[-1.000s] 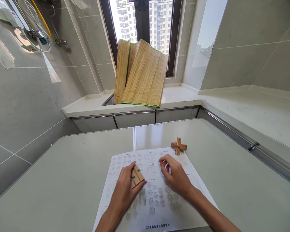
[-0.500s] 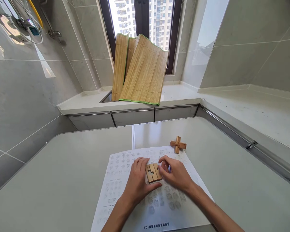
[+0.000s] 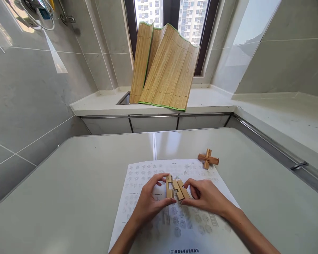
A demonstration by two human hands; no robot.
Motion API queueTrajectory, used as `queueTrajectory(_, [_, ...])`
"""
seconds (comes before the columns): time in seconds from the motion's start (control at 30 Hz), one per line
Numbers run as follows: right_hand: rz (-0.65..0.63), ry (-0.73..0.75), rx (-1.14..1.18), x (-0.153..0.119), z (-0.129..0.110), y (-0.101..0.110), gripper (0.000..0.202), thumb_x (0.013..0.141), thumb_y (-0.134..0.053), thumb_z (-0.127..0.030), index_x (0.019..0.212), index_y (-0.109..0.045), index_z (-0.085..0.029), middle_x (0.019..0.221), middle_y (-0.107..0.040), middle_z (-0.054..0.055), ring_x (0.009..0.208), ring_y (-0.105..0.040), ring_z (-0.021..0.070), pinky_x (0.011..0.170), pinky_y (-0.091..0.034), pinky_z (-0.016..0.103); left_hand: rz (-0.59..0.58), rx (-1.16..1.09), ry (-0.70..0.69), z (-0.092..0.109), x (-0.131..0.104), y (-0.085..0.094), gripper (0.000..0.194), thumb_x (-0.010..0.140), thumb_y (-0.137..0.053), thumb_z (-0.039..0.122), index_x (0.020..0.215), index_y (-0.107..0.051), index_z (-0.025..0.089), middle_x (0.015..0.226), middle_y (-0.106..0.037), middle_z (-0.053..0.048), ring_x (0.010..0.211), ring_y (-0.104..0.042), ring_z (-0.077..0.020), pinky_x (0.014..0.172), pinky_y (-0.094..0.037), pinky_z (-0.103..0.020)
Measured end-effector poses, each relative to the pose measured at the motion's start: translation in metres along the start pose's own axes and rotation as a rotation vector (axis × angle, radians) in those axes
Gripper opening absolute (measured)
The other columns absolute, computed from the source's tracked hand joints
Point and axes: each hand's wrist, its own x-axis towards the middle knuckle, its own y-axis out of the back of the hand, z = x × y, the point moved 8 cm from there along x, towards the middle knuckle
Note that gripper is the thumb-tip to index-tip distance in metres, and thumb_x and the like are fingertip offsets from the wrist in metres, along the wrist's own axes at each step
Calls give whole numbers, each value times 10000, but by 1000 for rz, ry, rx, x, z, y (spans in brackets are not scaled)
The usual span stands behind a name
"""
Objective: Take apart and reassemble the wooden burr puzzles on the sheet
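My left hand [image 3: 153, 197] grips a notched wooden block [image 3: 169, 187] between thumb and index finger, one at each end. Two more wooden blocks lie side by side just right of it, tilted: a notched middle block [image 3: 177, 190] and a right block [image 3: 183, 189]. My right hand [image 3: 205, 195] pinches the right block, its thumb at the lower end and index finger near the upper part. Beneath the hands lies a printed paper sheet [image 3: 137, 183] with rows of small diagrams. A cross-shaped wooden puzzle [image 3: 208, 158] rests near the sheet's upper right corner.
The sheet lies on a pale table [image 3: 82, 197]. Beyond the table's far edge runs a white ledge [image 3: 212, 100], where a folded bamboo mat [image 3: 169, 70] leans before a window. Metal rails [image 3: 265, 141] run along the right side.
The left block has come apart from the other two and now stands more upright in my left hand. My right thumb has moved to the right block's lower end. The view has shifted.
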Motion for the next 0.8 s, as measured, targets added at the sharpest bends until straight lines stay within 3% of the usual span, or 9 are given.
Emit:
queueTrajectory(0.2, [89, -62, 392, -1, 3, 12, 359, 891, -741, -542, 1047, -660, -229, 655, -583, -53, 562, -530, 151, 585, -420, 287, -42, -364, 99, -14, -2, -9, 750, 752, -892, 393, 1416, -558, 296, 1262, -728, -109, 1211, -661, -316, 1098, -488, -514])
queueTrajectory(0.3, [37, -54, 618, -1, -3, 4, 379, 936, -704, -532, 1145, -630, -224, 746, -658, -24, 561, -580, 142, 621, -457, 300, -44, -469, 106, -15, -2, -11, 749, 769, -877, 419, 1423, -544, 269, 1212, -747, -121, 1222, -671, -324, 1094, -498, -516])
queueTrajectory(0.47, [-38, -28, 823, 0, -13, -10, 379, 975, -642, -558, 1149, -637, -222, 1041, -760, 95, 573, -648, 146, 507, -418, 268, -38, -542, 119, -11, -1, -12, 712, 780, -867, 410, 1400, -557, 252, 1223, -731, -127, 1220, -674, -326, 1033, -553, -486])
queueTrajectory(0.63, [-71, -15, 953, 2, -20, -19, 366, 979, -638, -559, 1093, -677, -213, 1011, -751, 86, 583, -613, 129, 510, -430, 256, -11, -356, 91, -4, -4, -15, 675, 771, -872, 341, 1374, -577, 265, 1127, -769, -87, 1141, -707, -299, 1090, -499, -510])
queueTrajectory(0.8, [-108, -26, 1075, 1, -22, -27, 378, 967, -665, -547, 1094, -683, -192, 881, -711, 52, 571, -542, 111, 504, -399, 241, 101, -11, 15, 6, -8, -12, 607, 778, -870, 375, 1315, -601, 294, 1139, -738, -48, 1063, -688, -273, 1009, -533, -475])
